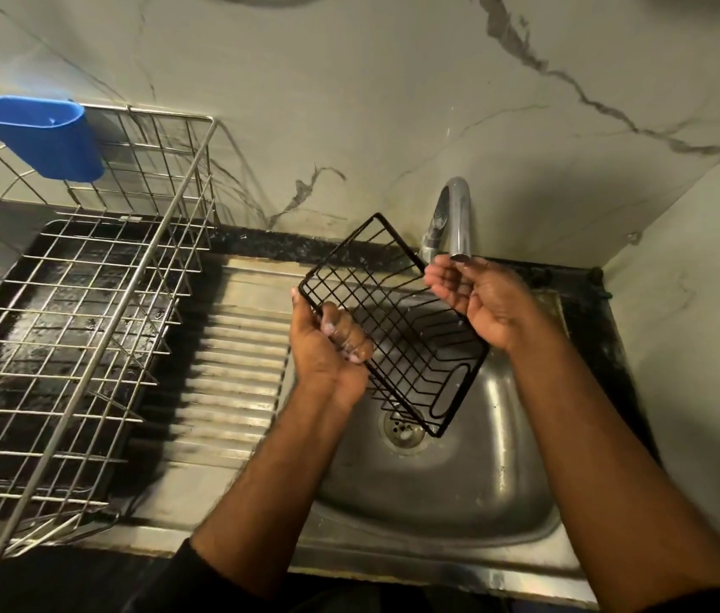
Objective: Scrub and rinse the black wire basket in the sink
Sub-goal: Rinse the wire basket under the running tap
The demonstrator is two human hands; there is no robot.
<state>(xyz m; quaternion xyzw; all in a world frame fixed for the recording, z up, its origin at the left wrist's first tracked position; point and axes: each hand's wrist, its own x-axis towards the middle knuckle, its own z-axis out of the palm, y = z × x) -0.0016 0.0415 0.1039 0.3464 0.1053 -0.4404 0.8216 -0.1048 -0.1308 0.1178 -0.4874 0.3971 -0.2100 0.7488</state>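
Observation:
I hold the black wire basket tilted above the steel sink, its upper end near the tap and its lower end over the drain. My left hand grips the basket's left rim, with soap suds on the fingers. Directly under the tap spout my right hand is cupped, fingers relaxed, touching the basket's upper right rim. No clear stream of water shows at the spout.
A large steel dish rack with a blue plastic cup holder fills the counter at left. The ribbed steel drainboard lies between rack and basin. The drain sits under the basket. Marble wall stands behind and at right.

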